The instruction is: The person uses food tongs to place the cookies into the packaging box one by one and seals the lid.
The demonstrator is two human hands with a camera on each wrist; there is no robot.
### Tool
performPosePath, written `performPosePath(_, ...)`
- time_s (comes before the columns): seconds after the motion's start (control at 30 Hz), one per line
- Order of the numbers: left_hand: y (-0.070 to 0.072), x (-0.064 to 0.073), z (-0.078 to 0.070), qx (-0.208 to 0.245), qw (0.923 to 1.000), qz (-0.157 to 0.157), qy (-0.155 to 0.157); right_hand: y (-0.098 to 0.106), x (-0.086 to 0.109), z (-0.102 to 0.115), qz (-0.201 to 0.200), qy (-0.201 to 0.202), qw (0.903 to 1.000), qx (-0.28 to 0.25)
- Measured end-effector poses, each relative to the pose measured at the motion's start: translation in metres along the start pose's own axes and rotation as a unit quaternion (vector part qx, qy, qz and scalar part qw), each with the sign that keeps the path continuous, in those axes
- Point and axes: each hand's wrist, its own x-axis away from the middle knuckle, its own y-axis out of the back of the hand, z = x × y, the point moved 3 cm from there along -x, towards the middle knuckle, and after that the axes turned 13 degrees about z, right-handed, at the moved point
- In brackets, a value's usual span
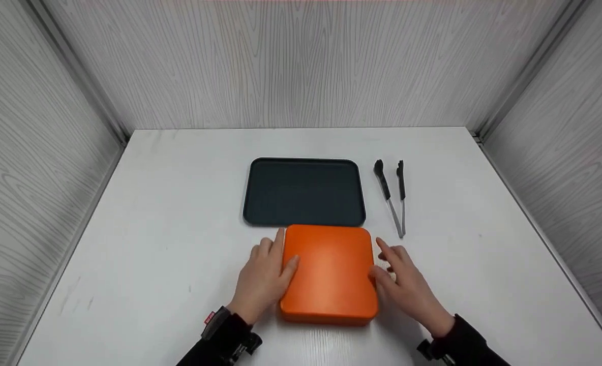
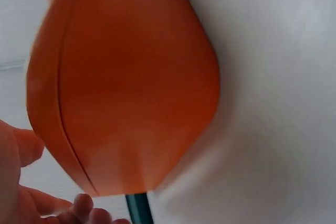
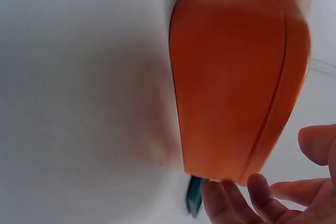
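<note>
An orange lidded box [image 1: 330, 274] with rounded corners lies flat on the white table, between both hands. Along its left side sits my left hand [image 1: 261, 277], index finger straight beside the far left corner and thumb over the top edge. My right hand [image 1: 408, 287] is at the right side, thumb at the box's edge and the other fingers loosely extended away from it. A seam runs along the side of the orange box [image 2: 131, 87] in the left wrist view. In the right wrist view, fingertips [image 3: 260, 190] overlap the far end of the box.
Just beyond the box lies a dark rectangular tray [image 1: 304, 190] with a raised rim. To its right are spread tongs [image 1: 402, 185] with black tips and metal arms. Grey wood-grain panels [image 1: 301, 66] stand at the back and both sides of the table [image 1: 179, 203].
</note>
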Motion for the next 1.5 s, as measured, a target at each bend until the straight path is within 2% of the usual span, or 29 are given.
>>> performPosePath(0.07, 0.004, -0.004, -0.003, -0.059, 0.9972, -0.017, -0.042, 0.001, -0.003, 0.003, -0.011, 0.013, 0.9989, 0.044)
performPosePath(0.13, 0.005, -0.008, -0.005, -0.109, 0.9899, -0.019, -0.088, 0.000, -0.007, 0.006, 0.003, 0.024, 0.9966, 0.079)
performPosePath(0.23, 0.002, -0.015, -0.005, -0.151, 0.9798, 0.010, -0.131, -0.004, -0.015, 0.010, 0.046, 0.028, 0.9904, 0.127)
performPosePath(0.3, -0.003, -0.019, -0.004, -0.166, 0.9752, 0.035, -0.142, -0.008, -0.020, 0.012, 0.072, 0.034, 0.9829, 0.166)
performPosePath(0.4, -0.008, -0.023, -0.002, -0.173, 0.9731, 0.066, -0.137, -0.013, -0.025, 0.013, 0.092, 0.046, 0.9715, 0.214)
performPosePath(0.5, -0.011, -0.023, -0.001, -0.168, 0.9748, 0.081, -0.123, -0.016, -0.028, 0.012, 0.098, 0.061, 0.9649, 0.236)
performPosePath(0.6, -0.013, -0.021, -0.002, -0.157, 0.9774, 0.083, -0.114, -0.017, -0.029, 0.011, 0.098, 0.067, 0.9636, 0.240)
performPosePath(0.83, -0.018, -0.016, -0.007, -0.137, 0.9818, 0.069, -0.112, -0.016, -0.028, 0.009, 0.090, 0.079, 0.9595, 0.255)
performPosePath(0.9, -0.019, -0.015, -0.008, -0.133, 0.9827, 0.063, -0.112, -0.017, -0.028, 0.008, 0.086, 0.082, 0.9587, 0.259)
performPosePath(1.13, -0.020, -0.014, -0.008, -0.131, 0.9833, 0.077, -0.101, -0.017, -0.027, 0.006, 0.081, 0.087, 0.9573, 0.263)
performPosePath(1.37, -0.019, -0.012, -0.010, -0.142, 0.9828, 0.087, -0.081, -0.015, -0.028, 0.006, 0.093, 0.088, 0.9614, 0.244)
performPosePath(1.5, -0.016, -0.011, -0.011, -0.140, 0.9827, 0.090, -0.081, -0.010, -0.028, 0.007, 0.100, 0.090, 0.9635, 0.231)
